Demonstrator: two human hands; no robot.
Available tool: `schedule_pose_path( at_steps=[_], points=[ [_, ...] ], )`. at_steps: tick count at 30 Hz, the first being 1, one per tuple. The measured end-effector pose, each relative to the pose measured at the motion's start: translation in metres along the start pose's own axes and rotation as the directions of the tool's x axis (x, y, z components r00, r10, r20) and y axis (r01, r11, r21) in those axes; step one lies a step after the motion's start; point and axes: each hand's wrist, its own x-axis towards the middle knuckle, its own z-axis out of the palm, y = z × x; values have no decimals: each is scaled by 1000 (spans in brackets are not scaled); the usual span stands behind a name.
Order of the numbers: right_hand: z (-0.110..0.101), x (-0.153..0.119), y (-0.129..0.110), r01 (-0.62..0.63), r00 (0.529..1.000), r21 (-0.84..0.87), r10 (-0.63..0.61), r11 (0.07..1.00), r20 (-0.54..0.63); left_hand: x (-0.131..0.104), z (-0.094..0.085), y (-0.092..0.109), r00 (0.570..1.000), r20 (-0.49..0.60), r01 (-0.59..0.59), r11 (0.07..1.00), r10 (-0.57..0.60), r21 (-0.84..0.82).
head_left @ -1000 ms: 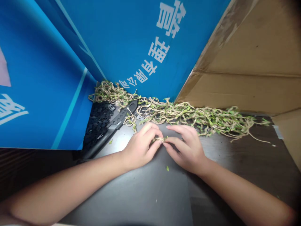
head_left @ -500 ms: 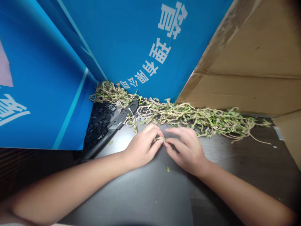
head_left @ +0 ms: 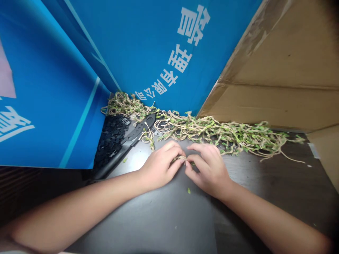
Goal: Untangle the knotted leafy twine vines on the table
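Between my hands is a short length of tan twine (head_left: 180, 157), mostly hidden by the fingers. My left hand (head_left: 161, 165) pinches it between thumb and fingertips. From the other side, my right hand (head_left: 207, 168) closes thumb and finger on the twine's end, with the forefinger raised apart. Just beyond the hands lies a long pile of leafy twine (head_left: 233, 135), tan cord with small green leaves. One loose leafy strand (head_left: 150, 137) rests left of that pile, near my left hand.
Dark scissors or a similar black-handled tool (head_left: 124, 150) lie at the left, beside small black pieces (head_left: 109, 132). Another twine heap (head_left: 123, 104) sits at the back left. Blue panels (head_left: 148, 46) and a cardboard wall (head_left: 280, 70) enclose the grey tabletop (head_left: 148, 225). A fallen leaf (head_left: 189, 190) lies in front.
My right hand has shifted very slightly left and its fingertips press closer to my left thumb on the twine. The piles and the tool stay where they were.
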Motion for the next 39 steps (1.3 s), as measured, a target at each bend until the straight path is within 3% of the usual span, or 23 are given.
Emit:
schedule_pose_path(
  at_steps=[9, 16, 29, 39],
  points=[
    [-1, 0, -1, 13, 1000, -42, -13, 999, 6, 4, -7, -1, 999, 37, 36, 995, -33, -88],
    [-1, 0, 1, 38, 999, 25, -37, 999, -6, 8, -14, 0, 993, 111, -11, 980, 33, -199],
    [-5, -2, -1, 53, 998, 117, -50, 992, -34, 11, -24, -3, 943, 322, 23, 943, 90, -333],
    [-4, -4, -1, 57, 998, 125, -52, 991, -41, 9, -17, 2, 975, 221, 65, 952, 2, -300]
  ],
)
